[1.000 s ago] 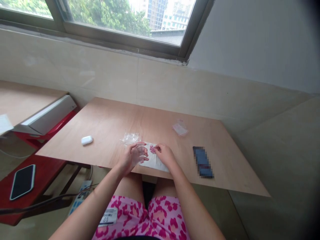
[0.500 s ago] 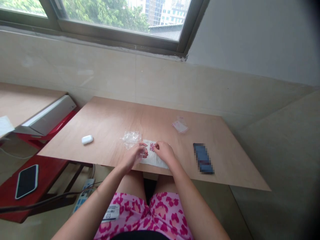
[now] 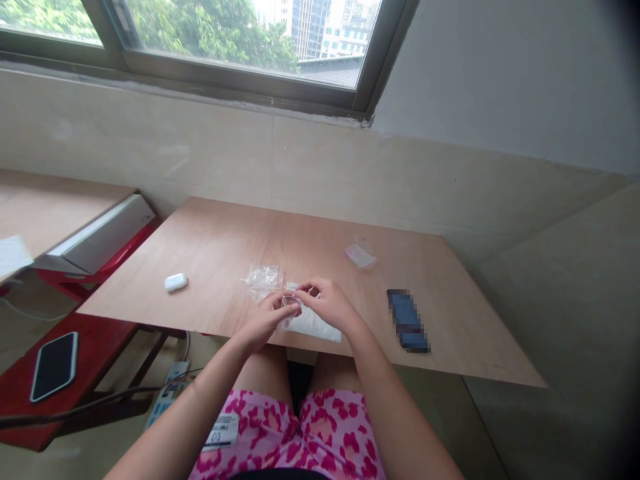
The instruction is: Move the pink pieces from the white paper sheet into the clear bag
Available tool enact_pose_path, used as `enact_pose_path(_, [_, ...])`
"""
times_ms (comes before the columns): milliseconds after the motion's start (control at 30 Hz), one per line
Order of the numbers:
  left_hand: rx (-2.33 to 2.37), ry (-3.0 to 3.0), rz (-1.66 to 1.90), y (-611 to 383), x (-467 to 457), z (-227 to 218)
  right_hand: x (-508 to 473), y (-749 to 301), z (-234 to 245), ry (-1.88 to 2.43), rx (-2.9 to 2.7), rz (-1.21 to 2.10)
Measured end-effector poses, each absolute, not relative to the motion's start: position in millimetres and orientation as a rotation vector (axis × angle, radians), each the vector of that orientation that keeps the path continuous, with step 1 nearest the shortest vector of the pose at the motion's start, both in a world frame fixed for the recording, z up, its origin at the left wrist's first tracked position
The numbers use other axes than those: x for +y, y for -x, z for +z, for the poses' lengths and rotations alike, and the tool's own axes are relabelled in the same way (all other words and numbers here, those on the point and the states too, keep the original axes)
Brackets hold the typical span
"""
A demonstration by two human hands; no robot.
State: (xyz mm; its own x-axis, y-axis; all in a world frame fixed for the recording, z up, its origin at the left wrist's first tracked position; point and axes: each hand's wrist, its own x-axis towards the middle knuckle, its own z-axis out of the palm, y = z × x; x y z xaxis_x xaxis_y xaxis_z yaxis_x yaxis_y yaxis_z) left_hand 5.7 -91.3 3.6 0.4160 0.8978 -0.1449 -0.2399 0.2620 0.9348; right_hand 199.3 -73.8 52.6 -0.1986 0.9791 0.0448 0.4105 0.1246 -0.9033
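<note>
My left hand (image 3: 267, 318) is curled around a small clear plastic piece (image 3: 291, 302), held between fingers and thumb. My right hand (image 3: 330, 307) sits just beside it, fingertips bent inward over a white sheet (image 3: 313, 326). What those fingertips pinch is hidden. The sheet lies on the board under both hands, and its pink dots are covered. A crumpled clear plastic bag (image 3: 263, 282) lies just beyond my left hand, touching its fingers or very close.
A plywood board (image 3: 165, 257) holds a white earbud case (image 3: 176, 283), a small pink-and-clear packet (image 3: 360, 257) and a blurred blue phone (image 3: 407, 321). A black phone (image 3: 54, 367) lies on a red bench (image 3: 30, 357) at left. A cable runs below.
My hands have come closer together and now cover the pink dots. My left hand has curled around the small clear piece. The view has shifted only slightly.
</note>
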Motion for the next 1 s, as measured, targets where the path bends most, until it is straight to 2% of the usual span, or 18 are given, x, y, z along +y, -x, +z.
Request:
enact_pose_path(167, [0.716,-0.692,0.958,-2.4,-87.8,9.1,-66.0,-210.9,28.5,1.614,-1.616,0.819])
enact_pose_path(400, [0.614,-0.560,0.953,5.0,-81.9,21.5,-78.6,-216.0,-25.3,1.813,-1.870,0.617])
enact_pose_path(1000, [0.468,-0.401,0.974,7.4,-79.0,17.0,-90.8,-219.3,-41.5,1.688,-1.852,0.635])
